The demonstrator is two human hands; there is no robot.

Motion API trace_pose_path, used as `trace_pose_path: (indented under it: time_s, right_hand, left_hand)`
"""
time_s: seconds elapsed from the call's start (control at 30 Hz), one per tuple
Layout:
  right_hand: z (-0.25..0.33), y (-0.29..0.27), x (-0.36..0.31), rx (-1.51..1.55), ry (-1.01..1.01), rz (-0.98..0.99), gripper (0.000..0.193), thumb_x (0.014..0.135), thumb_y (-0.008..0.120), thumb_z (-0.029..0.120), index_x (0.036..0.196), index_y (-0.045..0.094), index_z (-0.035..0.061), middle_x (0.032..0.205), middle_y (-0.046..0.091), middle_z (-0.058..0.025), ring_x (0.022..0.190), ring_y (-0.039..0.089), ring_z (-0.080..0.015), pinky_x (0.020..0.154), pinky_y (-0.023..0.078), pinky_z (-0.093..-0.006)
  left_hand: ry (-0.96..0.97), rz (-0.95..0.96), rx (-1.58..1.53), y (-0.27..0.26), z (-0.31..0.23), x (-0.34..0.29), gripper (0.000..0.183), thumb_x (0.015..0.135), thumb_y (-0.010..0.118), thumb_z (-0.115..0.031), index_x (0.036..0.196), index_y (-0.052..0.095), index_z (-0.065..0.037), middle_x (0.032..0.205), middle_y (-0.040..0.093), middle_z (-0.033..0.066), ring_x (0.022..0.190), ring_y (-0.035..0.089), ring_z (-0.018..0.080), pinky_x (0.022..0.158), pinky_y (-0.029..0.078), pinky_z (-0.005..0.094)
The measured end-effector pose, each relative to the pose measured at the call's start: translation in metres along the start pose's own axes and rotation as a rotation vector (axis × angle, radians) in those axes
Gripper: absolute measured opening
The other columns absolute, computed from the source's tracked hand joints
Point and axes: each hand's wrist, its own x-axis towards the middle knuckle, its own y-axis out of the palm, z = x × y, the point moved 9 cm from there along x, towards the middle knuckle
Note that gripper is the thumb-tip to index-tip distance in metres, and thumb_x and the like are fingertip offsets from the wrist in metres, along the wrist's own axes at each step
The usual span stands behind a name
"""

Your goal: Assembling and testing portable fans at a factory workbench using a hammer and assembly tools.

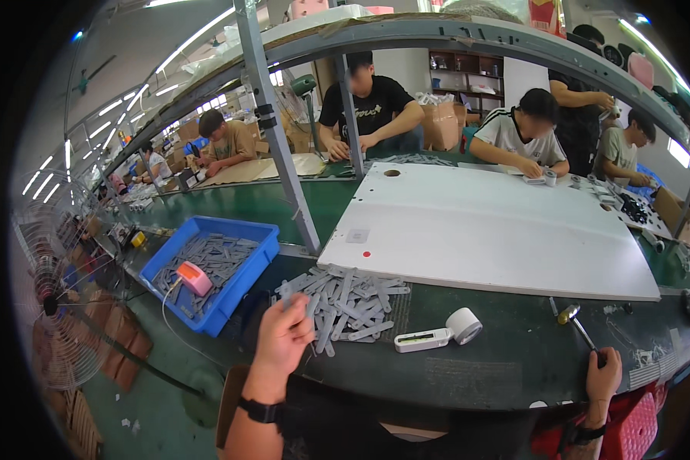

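Near edge of table (383,376): left hand (287,337) was raised over the left part, thumb and fingers pinching one gray strip (287,290), blurred. Right hand (603,376), at the near edge toward the right corner, had its fingers closed round a hammer (583,330); could not tell whether the head rested on the table.

Just past the left hand: loose heap of gray strips (349,310). Between heap and hammer: white handle-shaped piece with round head (424,340).

Farther: blue bin (245,290) of strips, toward the table's left end; white board (483,230) behind the heap; people beyond.

Risks (judged): a bumped wrist could slide the heap toward the near edge; a loose pinch could drop the strip; a leftward hammer sweep could knock the white piece.
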Motion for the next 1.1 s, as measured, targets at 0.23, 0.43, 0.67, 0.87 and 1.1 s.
trace_pose_path:
  time_s: [0.23, 0.43, 0.67, 0.87, 1.1]
  right_hand:
    - [0.007, 0.0, 0.0, 0.025, -0.016, 0.001, 0.019, 0.093, 0.079, 0.018, 0.096, 0.068, 0.0027, 0.094, 0.066, -0.0144, 0.093, 0.067, -0.0392, 0.083, 0.053, -0.048]
    - [0.01, 0.001, -0.002, 0.031, -0.009, -0.006, 0.019, 0.093, 0.08, 0.019, 0.096, 0.07, 0.0029, 0.094, 0.068, -0.0153, 0.093, 0.069, -0.0399, 0.083, 0.054, -0.0493]
    - [0.014, -0.005, 0.002, 0.013, -0.044, -0.02, 0.02, 0.091, 0.081, 0.022, 0.098, 0.073, 0.0055, 0.095, 0.069, -0.0141, 0.094, 0.07, -0.0396, 0.083, 0.056, -0.0492]
    - [0.016, 0.004, 0.006, -0.021, -0.078, 0.051, 0.021, 0.087, 0.081, 0.023, 0.102, 0.076, 0.0092, 0.096, 0.069, -0.011, 0.1, 0.071, -0.0361, 0.087, 0.056, -0.0476]
    - [0.019, -0.005, -0.004, -0.041, -0.043, 0.057, 0.02, 0.089, 0.081, 0.023, 0.102, 0.077, 0.0092, 0.097, 0.07, -0.0102, 0.1, 0.071, -0.0346, 0.089, 0.056, -0.046]
  left_hand:
    - [0.082, -0.317, 0.253, -0.089, -0.017, -0.1, 0.032, 0.117, 0.056, -0.03, 0.089, 0.049, -0.015, 0.072, 0.033, -0.0072, 0.055, 0.032, 0.0054, 0.049, 0.025, 0.0268]
    - [0.057, -0.499, 1.008, -0.206, 0.045, -0.197, 0.022, 0.108, 0.074, -0.024, 0.099, 0.066, -0.006, 0.07, 0.054, -0.0019, 0.058, 0.054, 0.0137, 0.056, 0.043, 0.0319]
    - [-0.014, -0.379, 1.176, -0.187, 0.059, -0.199, 0.042, 0.115, 0.064, -0.029, 0.146, 0.07, -0.001, 0.093, 0.071, 0.007, 0.084, 0.069, 0.0177, 0.083, 0.056, 0.0336]
    - [0.263, 0.006, 0.965, 0.018, 0.035, -0.092, 0.028, 0.113, 0.069, -0.018, 0.134, 0.07, -0.001, 0.091, 0.068, 0.003, 0.078, 0.057, 0.0084, 0.071, 0.047, 0.0295]
    - [0.595, 0.257, 1.201, 0.16, 0.08, 0.002, 0.01, 0.102, 0.076, -0.014, 0.11, 0.078, -0.008, 0.084, 0.072, 0.0076, 0.087, 0.063, 0.0301, 0.079, 0.051, 0.0433]
